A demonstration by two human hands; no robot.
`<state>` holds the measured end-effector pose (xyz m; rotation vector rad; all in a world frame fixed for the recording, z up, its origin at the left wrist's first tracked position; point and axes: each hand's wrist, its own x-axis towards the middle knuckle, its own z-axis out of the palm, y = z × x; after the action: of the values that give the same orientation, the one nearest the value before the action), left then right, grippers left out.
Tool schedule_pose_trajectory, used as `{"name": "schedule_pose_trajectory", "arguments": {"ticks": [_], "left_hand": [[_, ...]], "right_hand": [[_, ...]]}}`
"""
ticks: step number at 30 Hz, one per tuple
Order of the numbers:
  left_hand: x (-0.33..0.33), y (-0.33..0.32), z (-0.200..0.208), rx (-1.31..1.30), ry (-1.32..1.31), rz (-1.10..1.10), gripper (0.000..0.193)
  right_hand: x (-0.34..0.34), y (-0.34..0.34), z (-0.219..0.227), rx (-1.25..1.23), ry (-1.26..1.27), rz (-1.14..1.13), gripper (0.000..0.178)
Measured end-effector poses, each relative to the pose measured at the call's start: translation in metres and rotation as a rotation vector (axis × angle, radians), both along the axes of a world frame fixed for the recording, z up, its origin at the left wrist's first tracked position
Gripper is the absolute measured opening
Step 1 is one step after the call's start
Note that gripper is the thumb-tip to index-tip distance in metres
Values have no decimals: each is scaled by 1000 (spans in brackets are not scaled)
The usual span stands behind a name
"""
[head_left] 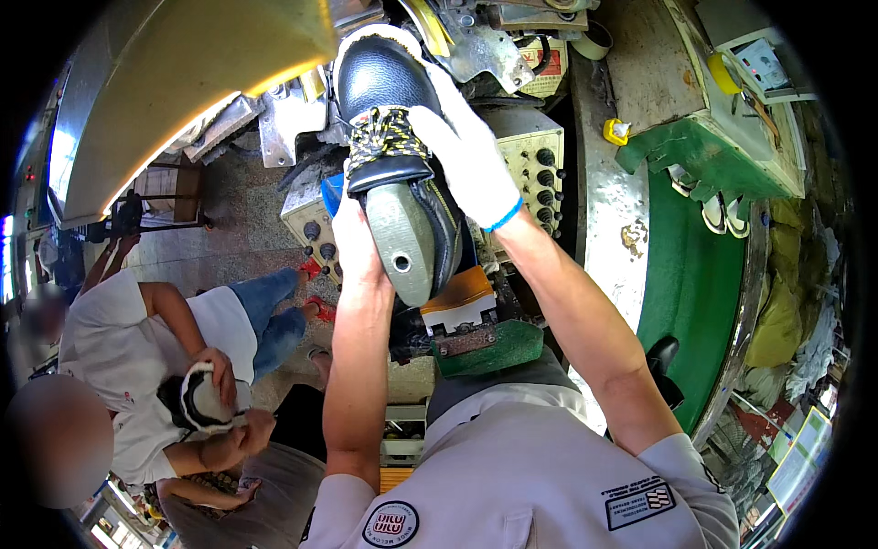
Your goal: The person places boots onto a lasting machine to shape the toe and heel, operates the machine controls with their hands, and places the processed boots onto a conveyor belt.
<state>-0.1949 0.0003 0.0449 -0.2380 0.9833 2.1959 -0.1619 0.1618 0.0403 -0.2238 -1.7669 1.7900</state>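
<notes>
A black leather shoe (384, 82) with black-and-yellow laces (389, 133) is held up in front of me, its toe pointing away. A grey-green shoe last (398, 229) with a round hole fills its opening at the near end. My left hand (357, 240) is closed on the near left side of the shoe, its fingers partly hidden behind it. On the shoe's right side, my right hand (471, 169) wears a white glove with a blue cuff. Its fingers lie along the upper beside the laces and grip the shoe.
Machine parts, including a metal plate (489, 59), surround the shoe. Knobbed control boxes (529, 151) flank it. A green belt (681, 302) runs at right, with a yellow tape dispenser (615, 132) by its edge. At left, a person in white (183, 329) holds a shoe upper (197, 400).
</notes>
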Motion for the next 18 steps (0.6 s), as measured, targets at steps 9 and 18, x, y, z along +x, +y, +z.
{"name": "schedule_pose_trajectory", "arguments": {"ticks": [9,18], "left_hand": [[-3,0,-7,209,-118,2,45],[-12,-9,8,85,48,-116,44]], "right_hand": [[-12,19,47,581,-425,-154,59],[-14,18,37,255,-467,-40,60]]}}
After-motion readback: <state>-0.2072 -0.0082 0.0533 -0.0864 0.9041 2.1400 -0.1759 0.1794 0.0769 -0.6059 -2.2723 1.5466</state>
